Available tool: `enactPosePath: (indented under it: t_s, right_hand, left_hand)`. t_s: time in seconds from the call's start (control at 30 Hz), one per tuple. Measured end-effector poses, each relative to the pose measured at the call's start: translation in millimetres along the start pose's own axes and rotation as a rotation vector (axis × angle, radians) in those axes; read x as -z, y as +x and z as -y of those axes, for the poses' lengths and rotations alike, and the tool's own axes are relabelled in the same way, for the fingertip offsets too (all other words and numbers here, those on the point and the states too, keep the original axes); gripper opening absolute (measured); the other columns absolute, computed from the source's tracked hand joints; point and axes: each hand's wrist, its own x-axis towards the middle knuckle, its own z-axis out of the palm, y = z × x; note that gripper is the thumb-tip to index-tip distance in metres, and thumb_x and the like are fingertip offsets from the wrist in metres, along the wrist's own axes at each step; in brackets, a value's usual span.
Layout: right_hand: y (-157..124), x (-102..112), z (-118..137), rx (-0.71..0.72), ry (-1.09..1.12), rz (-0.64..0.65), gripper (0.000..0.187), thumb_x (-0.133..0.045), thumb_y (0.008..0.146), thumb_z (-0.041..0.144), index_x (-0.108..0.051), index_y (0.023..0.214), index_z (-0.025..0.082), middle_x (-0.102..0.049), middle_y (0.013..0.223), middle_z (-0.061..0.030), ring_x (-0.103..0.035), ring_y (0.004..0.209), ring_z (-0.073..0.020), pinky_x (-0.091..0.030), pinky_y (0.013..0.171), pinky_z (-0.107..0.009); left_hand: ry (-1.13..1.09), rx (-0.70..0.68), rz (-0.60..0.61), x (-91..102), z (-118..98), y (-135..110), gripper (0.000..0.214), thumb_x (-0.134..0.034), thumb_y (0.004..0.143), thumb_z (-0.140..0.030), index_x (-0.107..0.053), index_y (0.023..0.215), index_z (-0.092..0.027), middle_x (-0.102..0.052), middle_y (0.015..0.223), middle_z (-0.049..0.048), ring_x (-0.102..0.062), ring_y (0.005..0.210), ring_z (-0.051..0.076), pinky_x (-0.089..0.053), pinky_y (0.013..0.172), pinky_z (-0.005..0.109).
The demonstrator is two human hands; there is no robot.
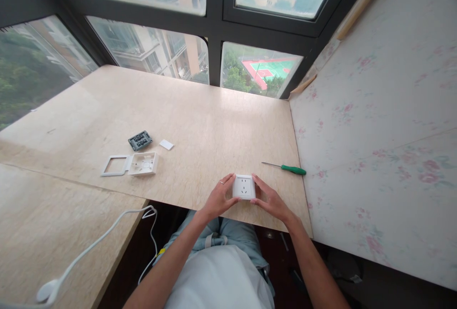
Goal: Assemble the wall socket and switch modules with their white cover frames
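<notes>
Head view: white, squarish socket with five dark slots.

The socket is white, the wallpaper pink-flowered.

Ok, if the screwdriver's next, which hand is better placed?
Right, I'd say: the right hand is nearer the screwdriver, which lies on that side. The left hand, across the socket, would likely have to reach over. Both hold the socket, though.
</notes>
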Motion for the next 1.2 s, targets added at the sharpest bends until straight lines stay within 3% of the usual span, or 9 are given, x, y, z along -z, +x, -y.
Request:
enactPosePath:
  t_s: [0.2, 0.47, 0.7, 0.97, 1.2]
  right_hand:
    - [1, 1, -1, 0.001, 0.005, -0.006, 0.078, -0.067, 0.086, 0.042, -0.027, 0.153, 0.030, -0.029, 0.159, -0.0064, -0.027, 0.146, -0.0256, -0.025, 0.119, -0.051]
    - [0, -3, 1, 0.054, -0.074, 0.019, 0.074, -0.059, 0.092, 0.036, -0.020, 0.154, 0.030, -0.020, 0.161, -0.0047, -0.022, 0.148, -0.0255, -0.024, 0.120, -0.051]
    - [1, -2, 4, 0.051, -0.145, 0.023, 0.075, -0.059, 0.091, 0.030, -0.019, 0.155, 0.030, -0.023, 0.160, -0.0046, -0.025, 0.147, -0.0252, -0.028, 0.119, -0.051]
    - [1, 0, 10, -0.009, -0.134, 0.038, 0.074, -0.060, 0.091, 0.036, -0.023, 0.154, 0.029, -0.025, 0.160, -0.0057, -0.025, 0.147, -0.0250, -0.028, 0.119, -0.050]
    - [3, 8, 15, 0.019, -0.304, 0.090, 0.077, -0.058, 0.092, 0.034, -0.015, 0.155, 0.029, -0.023, 0.160, -0.0065, -0.032, 0.144, -0.0281, -0.036, 0.115, -0.051]
  left_hand:
    - [0.033, -0.030, 0.041, 2.0, 7, 6, 0.074, -0.070, 0.082, -0.039, -0.037, 0.147, -0.026, -0.036, 0.153, 0.0111, -0.037, 0.139, 0.029, -0.044, 0.106, 0.046]
    - [0.141, -0.130, 0.062, 0.5, 10, 6, 0.080, -0.066, 0.086, -0.039, -0.025, 0.153, -0.022, -0.028, 0.157, 0.0152, -0.033, 0.143, 0.029, -0.035, 0.113, 0.049]
    - [0.209, -0.156, 0.079, 4.3, 6, 7, 0.080, -0.066, 0.087, -0.036, -0.022, 0.153, -0.024, -0.031, 0.156, 0.0143, -0.037, 0.140, 0.028, -0.038, 0.112, 0.049]
    - [0.171, -0.174, 0.054, 1.1, 12, 6, 0.080, -0.063, 0.088, -0.044, -0.020, 0.153, -0.026, -0.032, 0.155, 0.0147, -0.037, 0.141, 0.028, -0.038, 0.111, 0.049]
    - [0.239, -0.197, 0.058, 4.8, 10, 6, 0.079, -0.059, 0.090, -0.048, -0.018, 0.154, -0.026, -0.032, 0.156, 0.0137, -0.040, 0.139, 0.028, -0.039, 0.110, 0.047]
